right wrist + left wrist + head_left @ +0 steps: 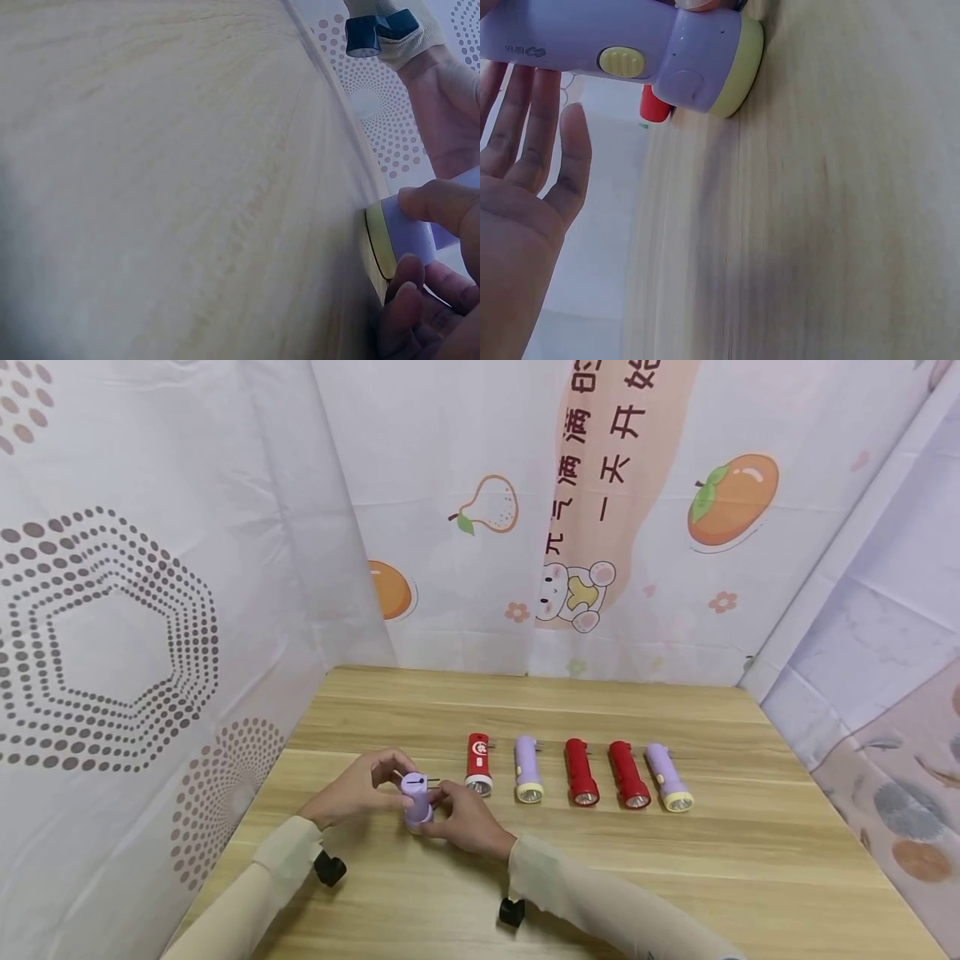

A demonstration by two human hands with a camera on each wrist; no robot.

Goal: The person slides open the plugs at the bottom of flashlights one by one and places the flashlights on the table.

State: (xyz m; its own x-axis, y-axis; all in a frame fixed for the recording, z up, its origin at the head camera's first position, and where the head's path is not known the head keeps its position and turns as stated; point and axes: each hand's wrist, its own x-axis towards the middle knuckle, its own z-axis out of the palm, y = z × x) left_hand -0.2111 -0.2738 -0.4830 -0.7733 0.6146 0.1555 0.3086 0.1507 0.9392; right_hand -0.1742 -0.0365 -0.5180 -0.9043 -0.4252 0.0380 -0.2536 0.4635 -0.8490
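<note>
A purple flashlight (417, 810) with a yellow head stands lens end down at the table's left, two metal prongs sticking out near its top. My left hand (367, 789) grips the upper body between thumb and fingers. Lower down, my right hand (468, 822) pinches the flashlight near its head. In the left wrist view the yellow switch on the flashlight (630, 60) faces the camera, and fingers of the left hand (532, 172) reach up to the body. The right wrist view has the thumb and fingers of the right hand (442, 277) around the head end.
A row lies right of the hands: a red flashlight (478, 764) with white rim, a purple one (528, 768), two red ones (581, 772) (628, 774) and another purple one (667, 777). Printed curtains (450, 443) border the wooden table (675, 877) at the back and sides.
</note>
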